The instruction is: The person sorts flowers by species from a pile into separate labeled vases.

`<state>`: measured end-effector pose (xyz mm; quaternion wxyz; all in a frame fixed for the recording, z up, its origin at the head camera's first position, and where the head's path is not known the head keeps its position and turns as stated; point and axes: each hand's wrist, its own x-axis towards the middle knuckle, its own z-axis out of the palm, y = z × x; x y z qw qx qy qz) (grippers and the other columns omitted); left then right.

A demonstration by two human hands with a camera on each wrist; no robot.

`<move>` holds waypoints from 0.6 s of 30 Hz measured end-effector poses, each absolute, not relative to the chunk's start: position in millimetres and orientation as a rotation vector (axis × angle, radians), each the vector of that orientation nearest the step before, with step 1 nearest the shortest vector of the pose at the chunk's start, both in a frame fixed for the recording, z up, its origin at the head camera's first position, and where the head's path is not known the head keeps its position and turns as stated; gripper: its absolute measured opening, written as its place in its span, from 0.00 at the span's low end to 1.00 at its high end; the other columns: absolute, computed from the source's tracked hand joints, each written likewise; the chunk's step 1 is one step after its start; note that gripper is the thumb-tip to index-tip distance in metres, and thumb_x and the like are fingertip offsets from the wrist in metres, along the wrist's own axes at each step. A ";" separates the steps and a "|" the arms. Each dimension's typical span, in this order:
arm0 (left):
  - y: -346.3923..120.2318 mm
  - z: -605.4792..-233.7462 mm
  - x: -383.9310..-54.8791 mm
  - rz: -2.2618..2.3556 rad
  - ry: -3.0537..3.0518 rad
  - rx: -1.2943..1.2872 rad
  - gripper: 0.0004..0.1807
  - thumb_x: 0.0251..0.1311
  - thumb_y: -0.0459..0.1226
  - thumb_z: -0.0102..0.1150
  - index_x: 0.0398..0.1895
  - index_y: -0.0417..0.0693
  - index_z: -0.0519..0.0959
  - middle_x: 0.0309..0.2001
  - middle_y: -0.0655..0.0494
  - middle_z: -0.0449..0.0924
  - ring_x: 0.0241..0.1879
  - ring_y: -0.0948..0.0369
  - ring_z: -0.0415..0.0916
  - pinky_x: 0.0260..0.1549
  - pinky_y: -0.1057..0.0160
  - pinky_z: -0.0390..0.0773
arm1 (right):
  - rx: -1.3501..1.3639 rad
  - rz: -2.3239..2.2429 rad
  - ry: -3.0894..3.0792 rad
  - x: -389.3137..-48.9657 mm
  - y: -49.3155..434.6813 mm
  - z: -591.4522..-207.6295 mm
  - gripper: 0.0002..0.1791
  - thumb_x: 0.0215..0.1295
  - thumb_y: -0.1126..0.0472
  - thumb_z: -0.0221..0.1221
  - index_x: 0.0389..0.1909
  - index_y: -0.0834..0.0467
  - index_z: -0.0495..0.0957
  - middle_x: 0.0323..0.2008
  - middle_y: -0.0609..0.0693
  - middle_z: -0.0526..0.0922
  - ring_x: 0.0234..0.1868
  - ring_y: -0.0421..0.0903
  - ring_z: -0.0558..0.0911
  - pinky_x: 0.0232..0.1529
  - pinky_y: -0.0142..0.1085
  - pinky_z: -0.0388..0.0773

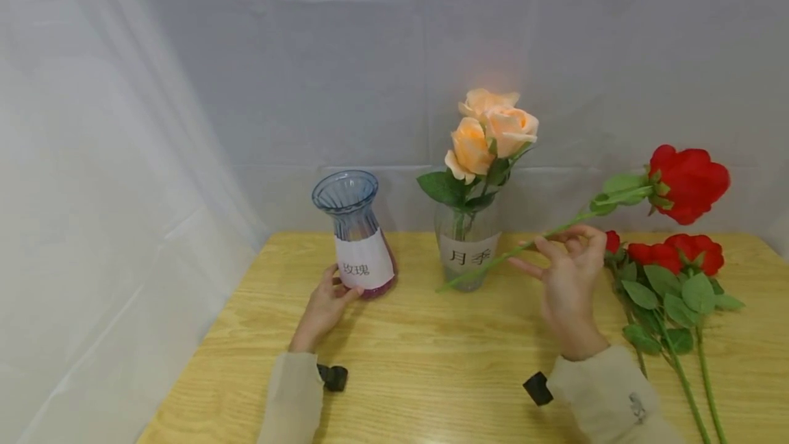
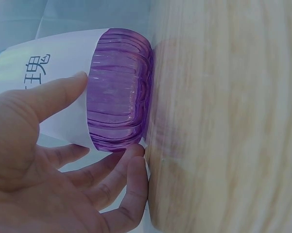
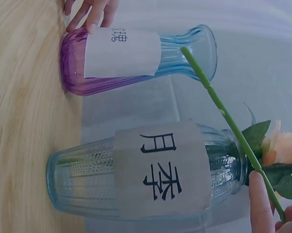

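Observation:
A blue-to-purple glass vase (image 1: pixel 365 252) with a white paper label stands at the table's left. Around its lower part my left hand (image 1: pixel 325 305) has the thumb on the label and the fingers at the side, near the purple base (image 2: pixel 117 90). With thumb and fingers, my right hand (image 1: pixel 570 279) pinches the green stem (image 3: pixel 223 111) of a red rose (image 1: pixel 689 183). The bloom points up and right, while the bare stem end slants down left, passing in front of a clear glass vase (image 1: pixel 453 225). That labelled vase holds several peach roses (image 1: pixel 471 146).
More red roses (image 1: pixel 696 252) lie on the table's right side, leaves and stems toward the front edge. The wooden table (image 1: pixel 419 375) backs onto a pale cloth (image 1: pixel 345 74), which also hangs along the left.

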<state>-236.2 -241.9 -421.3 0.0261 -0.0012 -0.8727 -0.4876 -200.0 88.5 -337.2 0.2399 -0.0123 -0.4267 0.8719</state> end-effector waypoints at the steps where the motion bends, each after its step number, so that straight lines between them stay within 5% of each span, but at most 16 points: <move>1: -242.0 -421.3 -236.2 -1.510 -2.697 -0.001 0.38 0.70 0.34 0.60 0.74 0.26 0.52 0.62 0.22 0.68 0.61 0.32 0.70 0.60 0.40 0.72 | -0.033 2.382 -1.166 -200.4 86.1 -336.5 0.14 0.74 0.79 0.42 0.42 0.56 0.56 0.39 0.54 0.61 0.34 0.46 0.77 0.28 0.41 0.86; 18: -241.2 -423.0 -236.6 -1.503 -2.692 -0.002 0.38 0.70 0.34 0.61 0.74 0.26 0.53 0.62 0.22 0.68 0.60 0.32 0.71 0.59 0.40 0.73 | 0.121 2.294 -1.129 -214.3 56.5 -325.6 0.16 0.71 0.79 0.50 0.40 0.59 0.55 0.36 0.55 0.61 0.30 0.50 0.81 0.29 0.40 0.86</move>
